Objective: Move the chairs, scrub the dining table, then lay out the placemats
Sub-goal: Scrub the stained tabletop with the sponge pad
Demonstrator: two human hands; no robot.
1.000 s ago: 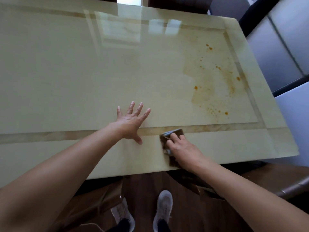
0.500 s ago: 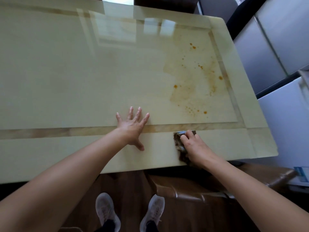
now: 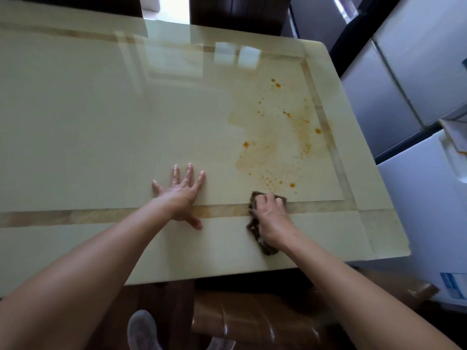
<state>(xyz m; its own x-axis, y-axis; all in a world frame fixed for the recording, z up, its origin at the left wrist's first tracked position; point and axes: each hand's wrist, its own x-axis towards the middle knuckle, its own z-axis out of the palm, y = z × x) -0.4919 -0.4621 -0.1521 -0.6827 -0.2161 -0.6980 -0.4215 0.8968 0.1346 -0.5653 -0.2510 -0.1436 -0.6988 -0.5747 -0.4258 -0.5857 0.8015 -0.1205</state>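
The right hand (image 3: 271, 221) has slid its dark scrubbing pad (image 3: 262, 245) up over the tan inlay band (image 3: 101, 215), grip closed on it. Left hand (image 3: 180, 195) lies flat, fingers spread, open. Orange stains (image 3: 278, 147) spot the glossy cream bench (image 3: 88, 122); brown chair (image 3: 252, 322) below.

The right hand (image 3: 271, 218) covers most of the brown scrubbing cloth (image 3: 262, 242), so its full shape cannot be told. The counter (image 3: 101, 122) runs off the left edge, and both forearms are cut by the bottom edge. Below the counter's near edge, a grey shoe (image 3: 142, 330) and a brown chair (image 3: 252, 322) show only in part.
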